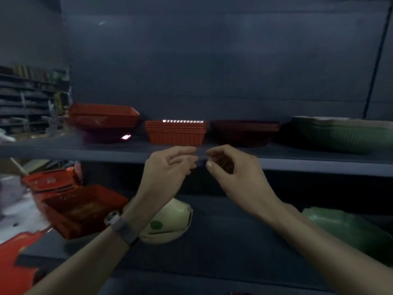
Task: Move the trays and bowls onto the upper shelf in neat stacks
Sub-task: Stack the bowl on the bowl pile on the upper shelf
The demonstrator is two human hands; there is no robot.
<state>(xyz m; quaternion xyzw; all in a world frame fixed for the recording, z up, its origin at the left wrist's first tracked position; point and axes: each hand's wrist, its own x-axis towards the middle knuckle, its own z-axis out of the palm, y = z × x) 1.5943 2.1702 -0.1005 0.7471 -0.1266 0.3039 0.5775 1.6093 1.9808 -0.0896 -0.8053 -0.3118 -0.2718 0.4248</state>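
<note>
The upper shelf (pixel 63 149) carries a stack of small orange ribbed trays (pixel 176 133) at its middle. To their left stand red trays on a dark purple bowl (pixel 104 118), to their right a dark red stack (pixel 244 132), and at far right green bowls (pixel 340 135). My left hand (pixel 170 167) and my right hand (pixel 231 169) hover just below the shelf's front edge, in front of the orange trays, fingers loosely curled and holding nothing. On the lower shelf (pixel 223 231) lie a red basket tray (pixel 83 209), cream bowls (pixel 170 222) and green bowls (pixel 348 228).
At the left, beyond the shelf unit, a red basket (pixel 49 179) and a red object (pixel 17 256) sit low, with further shelving (pixel 27 96) behind. A grey back panel (pixel 212 60) rises above the upper shelf.
</note>
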